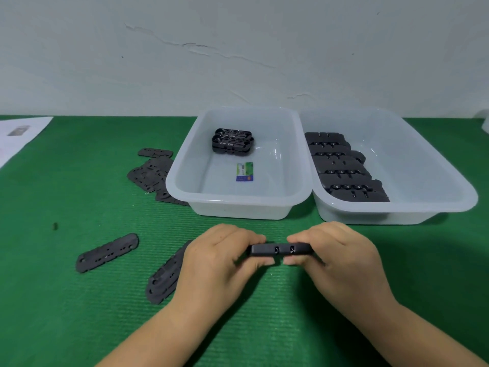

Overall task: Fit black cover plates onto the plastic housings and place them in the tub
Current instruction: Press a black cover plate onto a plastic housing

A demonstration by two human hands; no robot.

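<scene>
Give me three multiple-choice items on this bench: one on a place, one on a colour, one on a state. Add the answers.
1. Where does the small printed card lie?
A. in the left tub
B. on the mat
C. in the right tub

2. What colour is the mat?
A. blue
B. green
C. grey

3. How is the black housing in front held?
A. lying free
B. by the left hand alone
C. by both hands, right hand too

Answers: A, the card lies on that tub's floor; B, the mat is green; C, fingers of both hands pinch its ends.
</scene>
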